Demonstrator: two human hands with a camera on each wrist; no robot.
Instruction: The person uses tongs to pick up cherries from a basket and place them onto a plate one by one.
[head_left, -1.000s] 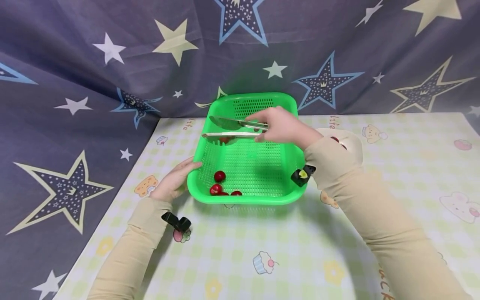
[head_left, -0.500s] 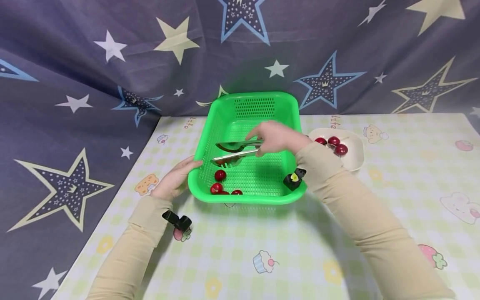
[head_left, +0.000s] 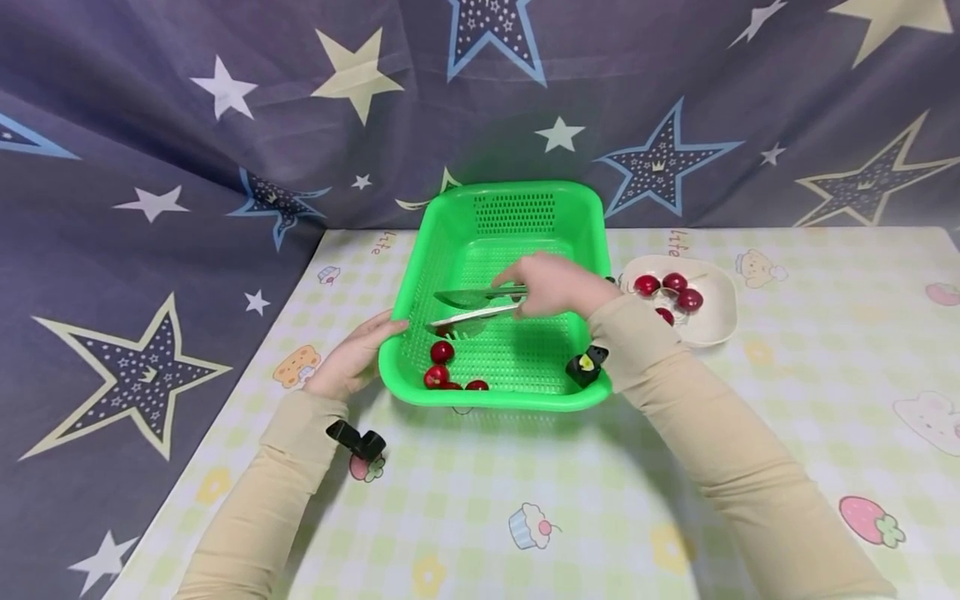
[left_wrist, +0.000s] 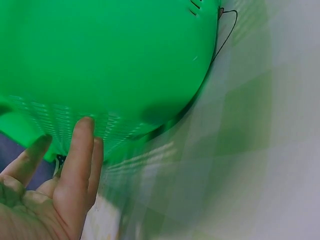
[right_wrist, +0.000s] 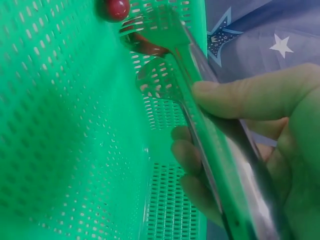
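My right hand (head_left: 558,285) grips a pair of metal tongs (right_wrist: 227,165), thumb on one arm and fingers curled round the other. The tongs' spread heads, one fork-like, point left inside a green plastic basket (head_left: 495,402). Low in the basket by its left wall, a cherry (head_left: 445,330) is partly hidden by the lower head. Just nearer lies another cherry (head_left: 442,352), with several more in the front left corner. My left hand (head_left: 352,360) is at the basket's left side, a fingertip on the rim; the left wrist view shows straight fingers (left_wrist: 80,155) against the outer wall.
Right of the basket stands a white bowl (head_left: 716,310) holding several cherries (head_left: 690,300), partly behind my right sleeve. A checked cloth (head_left: 465,500) with printed pictures covers the table. A dark star-patterned curtain (head_left: 420,125) hangs behind and to the left.
My right hand and the tongs have moved down and nearer inside the basket, from its back left toward the cherries. The bowl's cherries have come into fuller view. My left hand stays put.
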